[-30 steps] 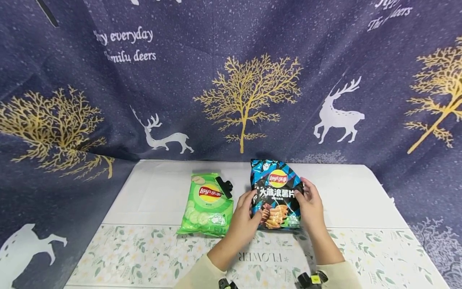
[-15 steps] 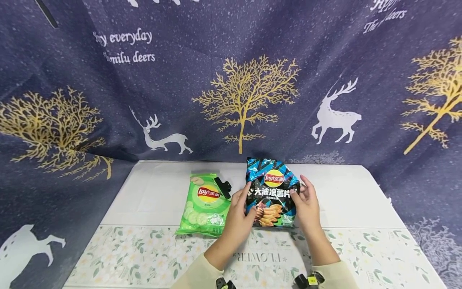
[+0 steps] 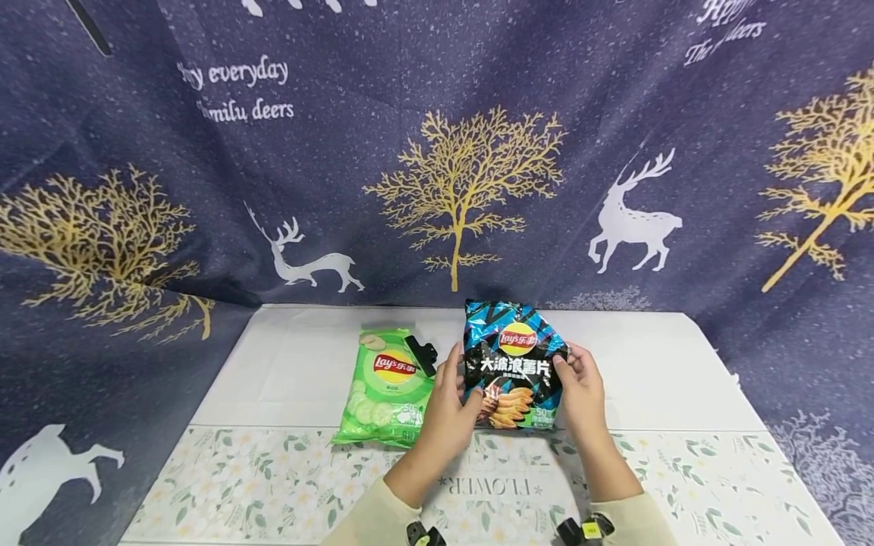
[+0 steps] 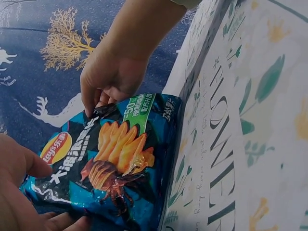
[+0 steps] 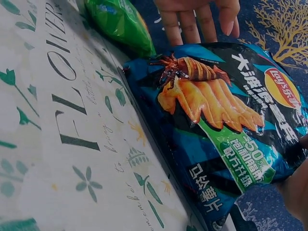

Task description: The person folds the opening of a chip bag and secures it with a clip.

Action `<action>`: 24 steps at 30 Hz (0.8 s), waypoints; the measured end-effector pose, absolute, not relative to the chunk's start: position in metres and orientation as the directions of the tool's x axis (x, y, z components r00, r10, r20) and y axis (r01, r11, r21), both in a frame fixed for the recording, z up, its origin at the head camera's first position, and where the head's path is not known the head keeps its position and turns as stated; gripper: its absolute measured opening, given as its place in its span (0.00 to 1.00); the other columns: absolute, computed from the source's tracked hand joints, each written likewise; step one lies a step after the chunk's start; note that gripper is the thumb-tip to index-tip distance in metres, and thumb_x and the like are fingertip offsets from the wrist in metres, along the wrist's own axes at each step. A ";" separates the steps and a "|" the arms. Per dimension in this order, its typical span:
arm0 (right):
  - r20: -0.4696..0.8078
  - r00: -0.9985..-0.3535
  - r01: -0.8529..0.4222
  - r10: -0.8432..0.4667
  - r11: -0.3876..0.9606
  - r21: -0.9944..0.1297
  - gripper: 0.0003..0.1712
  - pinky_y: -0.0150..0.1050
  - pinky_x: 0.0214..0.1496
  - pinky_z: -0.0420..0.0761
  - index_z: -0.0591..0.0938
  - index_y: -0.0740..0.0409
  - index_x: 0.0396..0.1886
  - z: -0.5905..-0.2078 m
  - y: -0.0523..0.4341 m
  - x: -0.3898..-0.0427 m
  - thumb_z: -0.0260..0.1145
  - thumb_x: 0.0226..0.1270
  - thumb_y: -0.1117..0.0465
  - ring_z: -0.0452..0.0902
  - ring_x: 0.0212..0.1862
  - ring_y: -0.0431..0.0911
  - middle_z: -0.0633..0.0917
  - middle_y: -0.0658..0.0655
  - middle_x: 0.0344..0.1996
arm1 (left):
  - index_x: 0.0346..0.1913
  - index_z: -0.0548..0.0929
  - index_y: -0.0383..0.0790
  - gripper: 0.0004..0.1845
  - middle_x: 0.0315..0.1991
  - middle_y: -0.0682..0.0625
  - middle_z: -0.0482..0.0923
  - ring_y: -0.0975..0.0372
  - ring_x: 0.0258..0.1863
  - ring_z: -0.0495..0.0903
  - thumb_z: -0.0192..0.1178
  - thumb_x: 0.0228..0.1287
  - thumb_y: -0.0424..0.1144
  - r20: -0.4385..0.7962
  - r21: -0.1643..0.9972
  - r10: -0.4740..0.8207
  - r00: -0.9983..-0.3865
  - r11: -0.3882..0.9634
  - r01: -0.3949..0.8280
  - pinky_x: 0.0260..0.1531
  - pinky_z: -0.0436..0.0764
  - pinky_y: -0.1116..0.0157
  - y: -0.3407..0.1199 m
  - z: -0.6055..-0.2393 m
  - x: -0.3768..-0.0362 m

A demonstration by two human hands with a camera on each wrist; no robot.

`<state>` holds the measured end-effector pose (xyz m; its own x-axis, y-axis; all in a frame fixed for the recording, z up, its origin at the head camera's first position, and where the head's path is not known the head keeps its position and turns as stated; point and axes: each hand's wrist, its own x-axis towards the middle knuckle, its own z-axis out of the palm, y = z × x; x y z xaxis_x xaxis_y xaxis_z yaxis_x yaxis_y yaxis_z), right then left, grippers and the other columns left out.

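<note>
A blue and black Lay's chip bag (image 3: 515, 379) stands leaning a little on the table, its printed front facing me. My right hand (image 3: 583, 387) pinches the bag's right edge, thumb in front; the fingers behind are partly hidden. Beside the left edge is my left hand (image 3: 447, 402), its thumb near the lower corner. The right wrist view shows that left hand (image 5: 197, 19) with fingers straight and spread along the bag's side, not curled round it. To the left lies a green Lay's chip bag (image 3: 385, 394) with a black clip (image 3: 423, 355) across its upper right corner.
The white table (image 3: 307, 364) has a floral mat (image 3: 273, 485) along its front part, printed with FLOWER. Behind the table hangs a dark blue curtain (image 3: 410, 68) with deer and golden trees. A dark strap-mounted device (image 3: 583, 528) sits at the right wrist.
The blue and black bag has shifted slightly left with both hands. My left fingers have come off its front edge and straightened beside it. The right hand keeps its pinch.
</note>
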<state>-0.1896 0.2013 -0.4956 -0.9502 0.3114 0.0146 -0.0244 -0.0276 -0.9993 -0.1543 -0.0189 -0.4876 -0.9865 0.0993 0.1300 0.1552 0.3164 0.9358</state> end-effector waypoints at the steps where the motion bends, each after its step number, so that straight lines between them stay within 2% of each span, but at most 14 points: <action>1: 0.016 -0.949 -0.028 0.315 -0.033 -0.999 0.15 0.27 0.44 0.83 0.74 0.61 0.59 -0.496 0.201 -0.190 0.58 0.78 0.61 0.79 0.40 0.36 0.80 0.45 0.35 | 0.81 0.44 0.65 0.44 0.77 0.51 0.59 0.49 0.65 0.73 0.56 0.72 0.38 0.133 0.936 0.096 -0.986 0.315 0.157 0.64 0.77 0.50 -0.019 -0.488 -0.155; 6: 0.025 -0.941 -0.032 0.338 -0.014 -0.999 0.13 0.26 0.42 0.78 0.76 0.63 0.54 -0.495 0.201 -0.190 0.58 0.78 0.59 0.73 0.38 0.38 0.76 0.46 0.33 | 0.82 0.47 0.61 0.42 0.76 0.49 0.60 0.51 0.65 0.74 0.56 0.72 0.37 0.146 0.933 0.085 -0.986 0.319 0.165 0.63 0.78 0.52 -0.022 -0.488 -0.157; 14: 0.021 -0.945 -0.023 0.325 -0.005 -1.000 0.16 0.27 0.42 0.81 0.76 0.64 0.54 -0.493 0.201 -0.189 0.59 0.79 0.56 0.76 0.39 0.38 0.77 0.45 0.32 | 0.82 0.48 0.56 0.41 0.75 0.47 0.60 0.53 0.65 0.74 0.55 0.73 0.35 0.177 0.944 0.063 -0.982 0.271 0.188 0.62 0.79 0.52 -0.026 -0.484 -0.162; 20: 0.028 -0.944 -0.031 0.329 -0.005 -1.000 0.15 0.27 0.42 0.81 0.76 0.65 0.53 -0.492 0.200 -0.188 0.58 0.79 0.57 0.75 0.39 0.38 0.77 0.46 0.32 | 0.82 0.47 0.52 0.44 0.72 0.51 0.63 0.54 0.67 0.72 0.56 0.70 0.31 0.302 0.931 -0.039 -0.953 0.225 0.286 0.62 0.78 0.55 -0.026 -0.476 -0.158; 24: 0.034 -0.943 -0.036 0.331 -0.001 -0.999 0.14 0.26 0.42 0.81 0.77 0.65 0.52 -0.490 0.199 -0.187 0.59 0.78 0.58 0.76 0.38 0.38 0.78 0.45 0.31 | 0.81 0.52 0.49 0.41 0.69 0.45 0.66 0.51 0.62 0.74 0.57 0.70 0.30 0.397 0.896 -0.069 -0.915 0.248 0.369 0.61 0.77 0.54 -0.026 -0.471 -0.155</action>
